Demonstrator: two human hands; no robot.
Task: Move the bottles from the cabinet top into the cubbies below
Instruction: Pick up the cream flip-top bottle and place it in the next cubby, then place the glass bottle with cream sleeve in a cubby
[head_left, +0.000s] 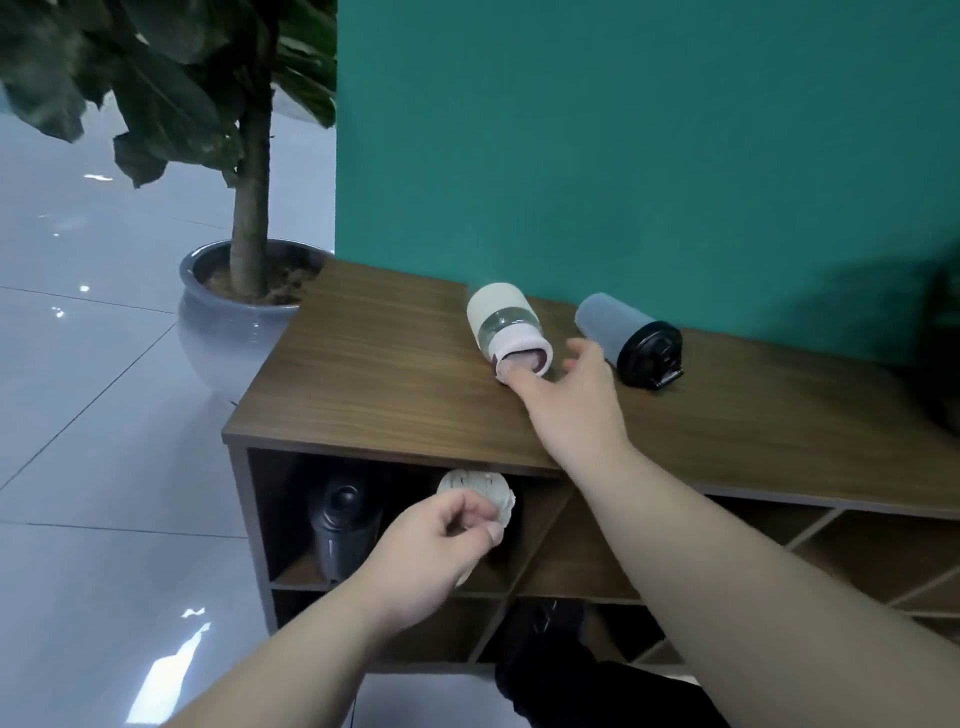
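Observation:
A white and clear bottle with a pale pink end (501, 325) lies on its side on the wooden cabinet top (374, 374). To its right lies a grey bottle with a black lid (631, 338). My right hand (563, 402) is over the cabinet top with fingers spread, its fingertips touching the pink end of the white bottle. My left hand (436, 545) grips a pale white-capped bottle (475, 496) at the mouth of the top left cubby. A black bottle (340, 525) stands inside that same cubby, to the left.
The cubbies (582, 551) to the right have slanted wooden dividers. A potted plant in a grey pot (234, 312) stands on the tiled floor left of the cabinet. A teal wall (649, 156) backs the cabinet. A dark object (550, 670) shows by the bottom edge.

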